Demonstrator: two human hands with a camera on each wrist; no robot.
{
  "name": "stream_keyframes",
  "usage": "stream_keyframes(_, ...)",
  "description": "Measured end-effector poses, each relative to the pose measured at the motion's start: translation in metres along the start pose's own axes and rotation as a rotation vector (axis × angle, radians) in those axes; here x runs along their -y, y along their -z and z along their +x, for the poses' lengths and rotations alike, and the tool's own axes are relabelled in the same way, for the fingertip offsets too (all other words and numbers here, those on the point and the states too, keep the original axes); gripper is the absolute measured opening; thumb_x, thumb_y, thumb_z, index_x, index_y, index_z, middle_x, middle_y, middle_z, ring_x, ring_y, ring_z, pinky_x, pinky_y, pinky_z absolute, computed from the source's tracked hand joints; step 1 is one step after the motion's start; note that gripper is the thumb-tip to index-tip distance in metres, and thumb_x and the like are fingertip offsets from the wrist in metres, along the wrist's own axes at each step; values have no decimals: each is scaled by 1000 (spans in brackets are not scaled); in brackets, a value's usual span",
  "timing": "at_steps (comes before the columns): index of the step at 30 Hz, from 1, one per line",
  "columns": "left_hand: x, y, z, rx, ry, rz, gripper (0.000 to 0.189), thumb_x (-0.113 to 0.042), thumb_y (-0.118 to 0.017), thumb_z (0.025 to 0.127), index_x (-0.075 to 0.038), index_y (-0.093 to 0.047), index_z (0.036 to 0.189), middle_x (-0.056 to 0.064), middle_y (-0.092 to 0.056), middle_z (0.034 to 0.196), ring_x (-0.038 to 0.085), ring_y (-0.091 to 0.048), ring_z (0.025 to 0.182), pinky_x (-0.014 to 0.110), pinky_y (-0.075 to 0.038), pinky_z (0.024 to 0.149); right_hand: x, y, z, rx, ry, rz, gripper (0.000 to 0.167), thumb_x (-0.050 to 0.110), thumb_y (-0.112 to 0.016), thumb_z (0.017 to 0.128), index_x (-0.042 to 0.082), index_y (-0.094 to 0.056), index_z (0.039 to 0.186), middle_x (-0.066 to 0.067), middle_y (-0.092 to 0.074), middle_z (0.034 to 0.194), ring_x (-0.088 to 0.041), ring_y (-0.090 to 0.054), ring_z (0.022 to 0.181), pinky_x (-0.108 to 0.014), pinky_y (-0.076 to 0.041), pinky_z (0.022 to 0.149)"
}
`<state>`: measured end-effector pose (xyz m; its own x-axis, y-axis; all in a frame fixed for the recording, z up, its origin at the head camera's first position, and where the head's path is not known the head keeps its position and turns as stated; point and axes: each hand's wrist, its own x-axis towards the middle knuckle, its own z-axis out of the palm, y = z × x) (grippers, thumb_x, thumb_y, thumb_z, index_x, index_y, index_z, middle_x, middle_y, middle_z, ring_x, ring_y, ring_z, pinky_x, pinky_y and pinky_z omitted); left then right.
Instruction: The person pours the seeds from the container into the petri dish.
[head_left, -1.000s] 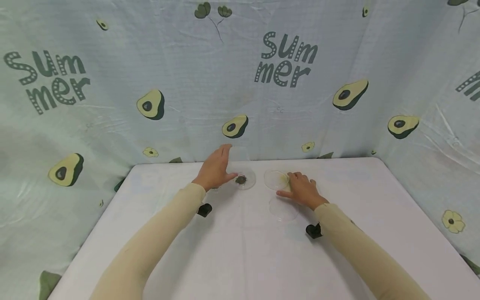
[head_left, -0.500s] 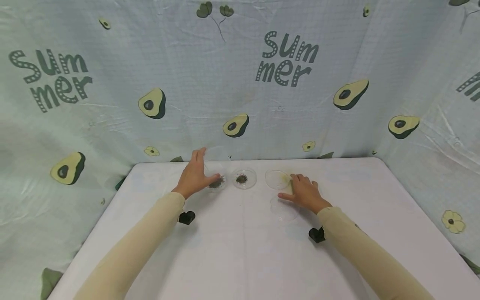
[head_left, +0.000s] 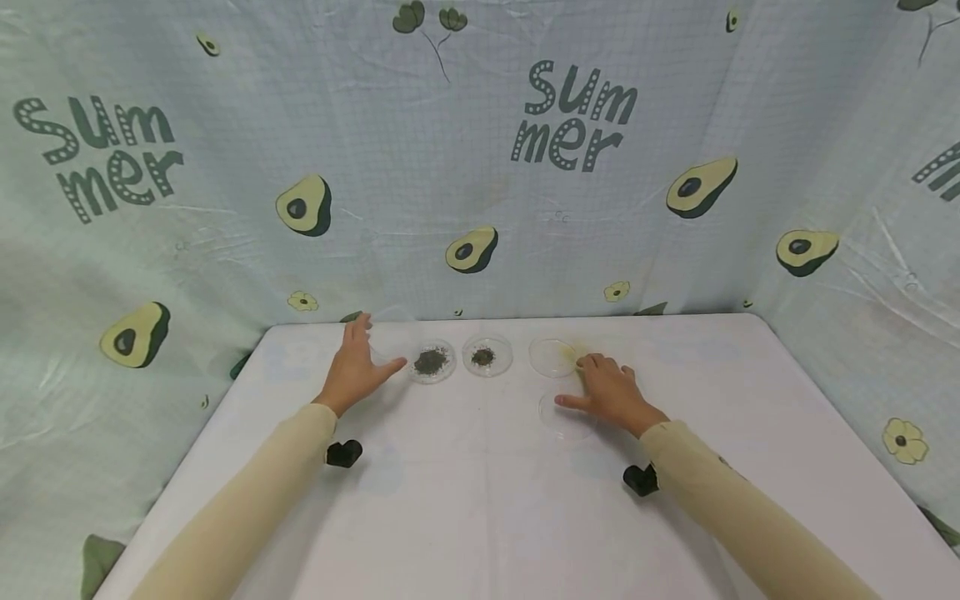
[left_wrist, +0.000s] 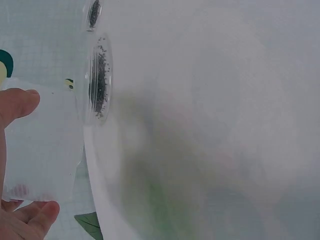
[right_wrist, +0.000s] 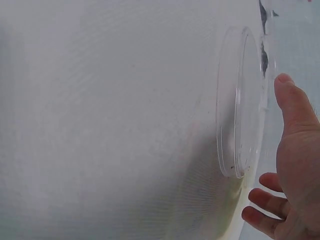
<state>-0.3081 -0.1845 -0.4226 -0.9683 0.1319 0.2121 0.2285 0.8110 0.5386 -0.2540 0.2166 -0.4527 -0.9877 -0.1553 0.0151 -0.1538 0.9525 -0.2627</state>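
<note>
My left hand grips a see-through plastic container between thumb and fingers, held above the table's back left. Close to its right stands a petri dish bearing a dark, loose granular heap. Another petri dish beside it bears a smaller dark heap. My right hand has its thumb and fingers spread apart and grips nothing. It hovers by two clear petri dish pieces, a back one and a front one. A few dark specks show on the dish in the right wrist view.
A white-covered table spans the view. Behind it hangs a printed cloth with avocados and lettering, continuing along the left and right sides. Dark wrist-camera mounts hang below both sleeves.
My left hand has carried the see-through container leftward, from over the smaller heap past the larger one, uncovering both dishes. The right hand has shifted only slightly toward me.
</note>
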Motion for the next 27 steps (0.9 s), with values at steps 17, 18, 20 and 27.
stream_keyframes(17, 28, 5, -6, -10, 112, -19, 96, -42, -70, 86, -2, -12, 151, 26, -31, 142, 43, -41, 129, 58, -41, 100, -5, -3, -18, 32, 120, 26, 91, 63, -76, 69, 4, -50, 133, -18, -48, 138, -38, -45, 127, -65, -36, 100)
stream_keyframes(18, 29, 5, -6, -6, 119, -19, 96, -42, -69, 86, -2, -11, 151, 27, -30, 142, 43, -41, 129, 58, -41, 100, -4, -3, -19, 31, 132, 21, 91, 63, -76, 68, 4, -50, 132, -18, -49, 137, -38, -46, 126, -65, -36, 99)
stream_keyframes(20, 30, 5, -7, 6, 134, -21, 97, -42, -69, 86, -2, -9, 152, 27, -28, 143, 43, -40, 130, 58, -41, 101, -4, -4, -20, 31, 148, 10, 92, 65, -77, 67, 5, -51, 132, -17, -49, 136, -37, -46, 125, -65, -37, 98)
stream_keyframes(27, 34, 4, -8, 36, 168, -20, 100, -41, -68, 87, 1, -5, 151, 28, -24, 147, 45, -38, 131, 58, -38, 105, -5, -5, -24, 39, 183, -20, 98, 65, -79, 63, 5, -50, 134, -17, -47, 138, -37, -45, 127, -65, -36, 99)
